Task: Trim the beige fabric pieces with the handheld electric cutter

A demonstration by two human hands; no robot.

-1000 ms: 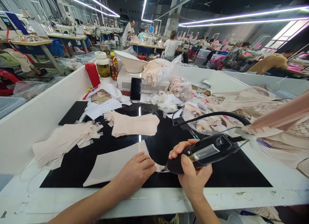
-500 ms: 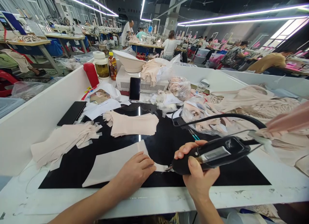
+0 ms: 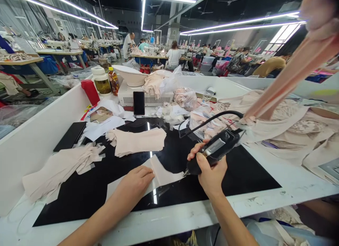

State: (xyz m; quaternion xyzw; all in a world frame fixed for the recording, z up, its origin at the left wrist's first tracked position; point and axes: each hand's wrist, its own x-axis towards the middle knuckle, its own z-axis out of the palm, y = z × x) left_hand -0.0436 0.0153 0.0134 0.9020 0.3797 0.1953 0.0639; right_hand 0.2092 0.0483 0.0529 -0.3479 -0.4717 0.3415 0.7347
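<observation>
My left hand [image 3: 139,180] lies flat on a pale pink fabric piece [image 3: 166,175], fingers together and pressing it down. The piece is spread on a black glossy board [image 3: 233,179], with a narrow tip reaching right. In my right hand [image 3: 212,173] is a black corded hand tool [image 3: 221,147], gripped around its body. Its pointed metal tip is at the fabric's narrow right end; whether they touch I cannot tell. A pink strap [image 3: 288,76] tied to the tool's back end runs up to the right.
Behind the piece lies a fabric stack [image 3: 140,141]; another stack [image 3: 60,170] is at the left. A phone [image 3: 139,103] leans on a white scale [image 3: 148,97]. Bagged pieces [image 3: 209,119] and loose fabric [image 3: 291,122] fill the right. A white wall [image 3: 42,129] borders the table.
My view has shifted. The fabric piece has turned and moved up on the board under my left hand. The tool is tilted more steeply, with its tip still at the piece's right end.
</observation>
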